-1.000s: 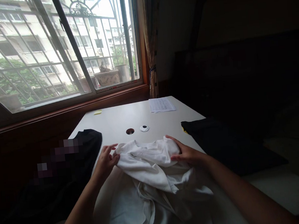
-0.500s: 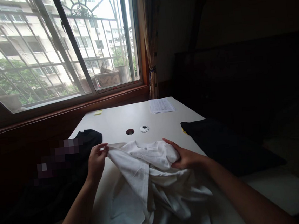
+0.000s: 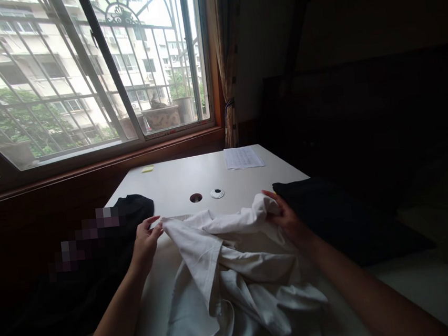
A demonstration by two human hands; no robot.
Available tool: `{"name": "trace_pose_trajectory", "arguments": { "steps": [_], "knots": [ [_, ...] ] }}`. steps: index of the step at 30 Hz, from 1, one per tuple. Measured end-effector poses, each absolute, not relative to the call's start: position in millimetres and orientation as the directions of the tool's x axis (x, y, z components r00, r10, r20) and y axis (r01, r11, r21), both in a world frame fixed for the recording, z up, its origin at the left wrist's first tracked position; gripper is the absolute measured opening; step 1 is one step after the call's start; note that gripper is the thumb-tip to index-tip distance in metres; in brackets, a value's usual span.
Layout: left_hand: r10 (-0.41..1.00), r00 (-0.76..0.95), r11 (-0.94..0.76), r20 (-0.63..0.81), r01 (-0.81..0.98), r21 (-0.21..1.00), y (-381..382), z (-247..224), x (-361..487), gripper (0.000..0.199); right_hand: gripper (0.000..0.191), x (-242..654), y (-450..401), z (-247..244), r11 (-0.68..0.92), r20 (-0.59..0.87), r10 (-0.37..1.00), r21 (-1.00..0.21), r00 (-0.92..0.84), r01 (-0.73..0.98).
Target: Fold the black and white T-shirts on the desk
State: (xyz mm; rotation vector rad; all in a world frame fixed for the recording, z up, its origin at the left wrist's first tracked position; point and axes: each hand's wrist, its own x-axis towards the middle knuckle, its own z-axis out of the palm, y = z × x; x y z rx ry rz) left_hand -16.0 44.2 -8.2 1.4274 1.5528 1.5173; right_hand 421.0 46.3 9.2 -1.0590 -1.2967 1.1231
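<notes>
A crumpled white garment, seemingly a shirt [image 3: 233,262], is spread between my two hands over the near part of the white table [image 3: 177,180]. My left hand [image 3: 147,241] pinches its upper left corner between thumb and fingers. On the other side, my right hand [image 3: 288,217] is closed around a bunched part of the cloth near its upper right. The cloth between them hangs in loose folds, and its lower part lies toward me on the table. Some of the right fingers are hidden behind the fabric.
Dark clothing [image 3: 133,208] lies along the left side, and a folded dark cloth [image 3: 340,220] on the right. Papers [image 3: 244,157], a yellow note [image 3: 147,169], a round hole [image 3: 195,197] and its white cap [image 3: 217,193] are farther back. A barred window [image 3: 131,66] stands behind.
My right hand has moved to the right and slightly away from me, drawing the white cloth wider and straighter along its top. The left hand stays at its corner.
</notes>
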Motion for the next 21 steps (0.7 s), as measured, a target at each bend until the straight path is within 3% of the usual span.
{"name": "trace_pose_trajectory", "arguments": {
  "steps": [4,7,10,13,17,21],
  "knots": [
    [0.921,-0.144,-0.253,0.362,0.485,0.837,38,-5,-3,0.040,0.067,427,54,7,0.213,0.191,0.961,-0.973,0.201,-0.092],
    [0.852,0.103,-0.453,0.514,0.636,0.625,29,1,12,0.029,0.063,429,59,0,0.227,0.183,0.947,-0.963,0.264,-0.147],
    [0.742,0.406,-0.632,0.533,0.688,0.356,19,8,29,0.045,0.061,429,63,-9,0.212,0.169,0.952,-0.965,0.256,-0.153],
    [0.656,0.615,-0.739,0.438,0.642,0.203,8,16,45,0.068,0.060,427,64,-16,0.212,0.188,0.956,-0.973,0.224,-0.088],
    [0.580,0.750,-0.809,0.317,0.575,0.119,0,19,61,0.084,0.071,422,60,-20,0.184,0.186,0.977,-0.982,0.104,0.033],
    [0.607,0.728,-0.789,0.320,0.601,0.129,2,13,65,0.070,0.103,413,55,-20,0.146,0.142,0.988,-0.987,-0.058,0.064]
  ]
}}
